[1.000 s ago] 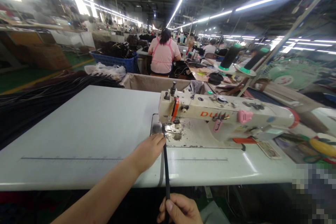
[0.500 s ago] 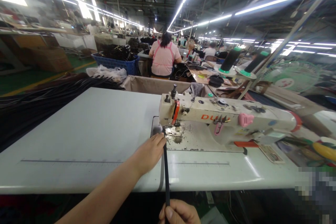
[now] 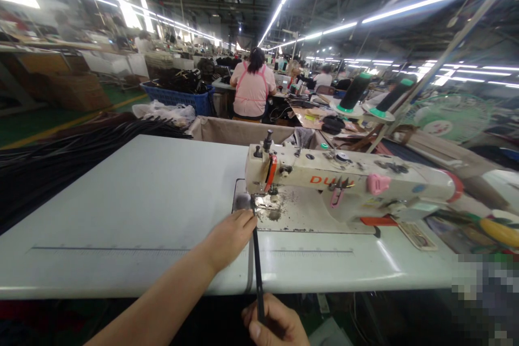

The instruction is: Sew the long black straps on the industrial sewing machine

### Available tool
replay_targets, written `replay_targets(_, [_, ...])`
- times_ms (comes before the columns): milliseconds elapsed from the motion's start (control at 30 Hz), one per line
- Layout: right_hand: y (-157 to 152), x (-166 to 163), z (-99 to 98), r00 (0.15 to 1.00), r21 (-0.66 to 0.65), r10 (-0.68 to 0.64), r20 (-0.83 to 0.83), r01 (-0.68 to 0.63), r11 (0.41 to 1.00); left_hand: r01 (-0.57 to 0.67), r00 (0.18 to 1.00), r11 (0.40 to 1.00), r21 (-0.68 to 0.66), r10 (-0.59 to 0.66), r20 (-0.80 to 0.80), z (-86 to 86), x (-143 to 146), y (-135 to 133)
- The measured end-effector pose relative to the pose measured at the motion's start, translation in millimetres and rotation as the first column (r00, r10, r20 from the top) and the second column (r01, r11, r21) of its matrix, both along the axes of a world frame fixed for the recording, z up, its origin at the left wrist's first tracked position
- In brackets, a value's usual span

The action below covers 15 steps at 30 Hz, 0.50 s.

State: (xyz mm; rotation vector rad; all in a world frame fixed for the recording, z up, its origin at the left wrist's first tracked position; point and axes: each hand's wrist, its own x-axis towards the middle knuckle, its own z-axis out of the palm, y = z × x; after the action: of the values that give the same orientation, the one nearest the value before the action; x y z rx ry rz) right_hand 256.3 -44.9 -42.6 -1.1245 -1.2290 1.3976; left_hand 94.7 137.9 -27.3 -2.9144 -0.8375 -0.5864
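Observation:
A narrow black strap (image 3: 257, 259) runs from under the needle of a cream sewing machine (image 3: 348, 181) back over the white table's (image 3: 133, 205) front edge. My left hand (image 3: 230, 237) rests on the table with its fingertips pressed against the strap just in front of the needle. Below the table edge, my right hand (image 3: 275, 325) is closed around the strap's near end.
A pile of black straps (image 3: 60, 162) covers the table's left side. Two green-based thread cones (image 3: 357, 92) stand behind the machine. A person in a pink top (image 3: 253, 89) sits ahead, back turned, near a blue crate (image 3: 178, 97). Clutter lies at the right.
My right hand has shifted its grip a little up the strap. My left hand and the strap at the needle stay where they were.

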Motion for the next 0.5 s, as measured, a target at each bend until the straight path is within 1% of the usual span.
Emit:
replay_targets(100, [4, -1, 1.8, 0.988, 0.028, -0.067, 0.136, 0.064, 0.998, 0.002, 1.000, 1.000, -0.013, -0.002, 0.015, -4.6, 0, 1])
replay_targets(167, [7, -4, 5.9, 0.981, 0.001, -0.093, 0.173, 0.094, 0.996, 0.005, 1.000, 1.000, -0.026, -0.005, 0.029, -6.6, -1, 2])
replay_targets(233, [9, -7, 11.5, 0.990, -0.105, -0.101, 0.103, 0.112, 0.988, 0.010, 0.999, 0.999, -0.039, -0.009, 0.042, -7.0, -1, 2])
replay_targets(333, [10, -12, 19.7, 0.990, -0.262, -0.135, -0.037, 0.120, 0.958, 0.015, 0.998, 0.999, -0.049, -0.012, 0.058, -5.3, -2, 2])
replay_targets(500, [9, -16, 28.2, 0.980, -0.360, -0.191, -0.060, 0.157, 0.920, 0.009, 0.997, 1.000, -0.026, -0.007, 0.076, -1.8, -2, 2])
